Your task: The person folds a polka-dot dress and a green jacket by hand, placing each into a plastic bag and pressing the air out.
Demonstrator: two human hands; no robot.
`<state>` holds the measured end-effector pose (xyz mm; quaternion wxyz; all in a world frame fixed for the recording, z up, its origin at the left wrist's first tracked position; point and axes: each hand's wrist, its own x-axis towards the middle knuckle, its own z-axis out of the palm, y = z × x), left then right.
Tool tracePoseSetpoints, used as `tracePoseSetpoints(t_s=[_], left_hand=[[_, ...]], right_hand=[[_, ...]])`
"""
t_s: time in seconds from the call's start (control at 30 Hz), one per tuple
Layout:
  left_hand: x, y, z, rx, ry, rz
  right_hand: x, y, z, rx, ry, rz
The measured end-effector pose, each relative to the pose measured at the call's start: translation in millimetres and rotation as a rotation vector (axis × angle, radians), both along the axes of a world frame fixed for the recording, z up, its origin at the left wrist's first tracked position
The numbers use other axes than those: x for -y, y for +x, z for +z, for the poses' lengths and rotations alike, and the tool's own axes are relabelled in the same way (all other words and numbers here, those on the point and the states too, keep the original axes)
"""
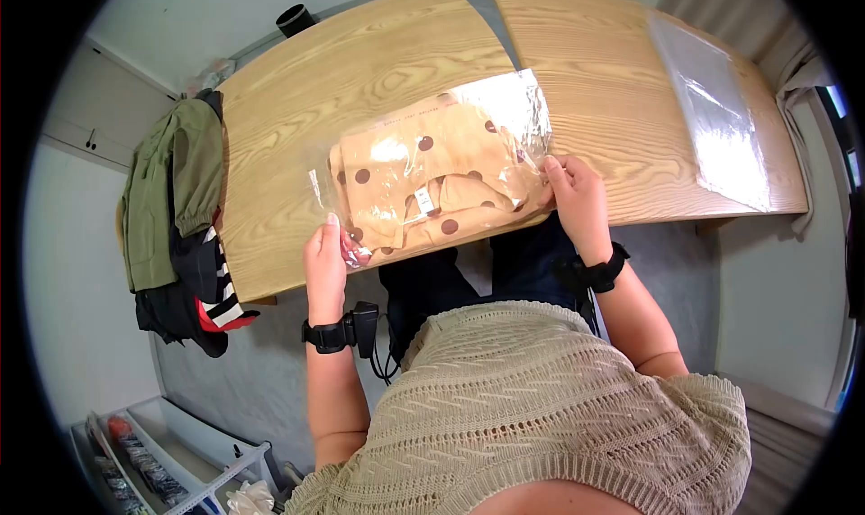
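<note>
A clear plastic bag (505, 96) lies at the front edge of the wooden table, tilted slightly up to the right. Inside it is a folded tan garment (387, 150) with dark brown dots and a small white label (423, 200). My left hand (324, 258) pinches the bag's lower left corner, thumb on top. At the right side, my right hand (578, 200) grips the bag's edge between thumb and fingers. The fingers under the plastic are partly hidden on both hands. Each wrist wears a black strap, the left one with a small black box.
The wooden table (279, 109) is in two sections with a gap between them. Flat clear plastic bags (721, 118) lie on the right section. Jackets and other clothes (176, 209) hang over the left edge. A black cup (295, 19) stands behind; a grey bin (180, 429) sits lower left.
</note>
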<state>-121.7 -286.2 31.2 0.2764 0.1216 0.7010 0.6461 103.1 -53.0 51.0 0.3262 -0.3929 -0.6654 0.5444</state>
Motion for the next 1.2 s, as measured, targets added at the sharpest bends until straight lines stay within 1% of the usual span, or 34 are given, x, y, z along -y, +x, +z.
tracePoseSetpoints(t_s=[0.03,0.1,0.23,0.3,0.33,0.4,0.43,0.5,0.57,0.6,0.63,0.67,0.7,0.77,0.8,0.87,0.9,0.97,1.0,1.03,1.1,1.13,1.2], left_hand=[[0.1,-0.5,-0.2,-0.020,-0.017,0.001],[0.6,-0.1,1.4,-0.042,-0.035,-0.002],[-3.9,4.0,4.1,-0.099,-0.113,0.043],[-6.7,5.3,3.8,-0.119,-0.130,0.068],[-7.6,5.3,4.6,-0.132,-0.146,0.061],[-9.3,6.3,7.2,-0.142,-0.162,0.057],[-10.0,7.4,9.2,-0.132,-0.167,0.061],[-10.9,6.5,10.3,-0.119,-0.168,0.072],[-9.2,6.8,8.3,-0.106,-0.162,0.062],[-7.7,7.0,6.5,-0.101,-0.167,0.056],[-7.7,6.0,4.8,-0.109,-0.156,0.061],[-8.8,4.8,3.8,-0.118,-0.141,0.066],[-9.6,5.3,3.9,-0.120,-0.138,0.062],[-7.1,6.3,5.1,-0.094,-0.108,0.064],[-3.3,3.3,4.5,-0.099,-0.106,0.073],[4.1,-1.8,2.5,0.039,-0.073,0.054],[7.5,-1.3,3.2,0.037,-0.068,0.062],[13.9,2.5,9.2,-0.140,-0.103,0.107],[11.5,14.4,27.3,-0.425,-0.276,0.177],[4.0,20.1,38.2,-0.428,-0.270,0.180],[-9.4,28.3,53.1,-1.282,-0.253,0.207],[-17.0,29.2,61.6,-1.277,-0.258,0.211],[-38.4,22.3,73.9,-1.351,-0.239,-0.481]], right_hand=[[-0.8,-1.0,0.2,-0.002,-0.001,-0.001],[-2.1,-2.8,0.1,0.122,0.096,-0.026],[-3.8,-6.1,-3.1,0.146,0.130,-0.047],[-4.9,-9.0,-7.8,0.234,0.242,-0.102],[-4.3,-9.9,-7.7,0.235,0.242,-0.100],[-1.5,-11.1,-3.2,0.277,0.268,-0.184],[-0.6,-10.7,-1.7,0.279,0.269,-0.181],[1.8,-11.5,8.3,0.049,0.500,-0.365],[30.0,-12.2,20.3,0.004,0.745,-0.217],[45.1,-19.3,19.9,-0.005,0.791,-0.082],[58.8,-27.4,30.9,0.072,0.806,0.119],[62.4,-39.4,24.1,0.041,0.918,0.258],[71.3,-51.5,24.4,0.251,0.977,0.303],[70.5,-68.2,15.3,0.438,1.086,0.242],[65.8,-72.7,13.3,0.429,1.091,0.246],[53.9,-74.1,11.3,0.478,1.078,0.204],[51.1,-73.2,11.6,0.472,1.085,0.209],[45.1,-71.3,12.8,0.494,1.052,0.236],[43.7,-70.9,10.3,0.530,1.049,0.249],[42.7,-71.6,9.4,0.527,1.056,0.247],[42.1,-70.9,7.8,0.515,1.037,0.255],[42.0,-70.6,8.9,0.516,1.038,0.263],[39.6,-71.8,14.2,0.545,1.049,0.283]])
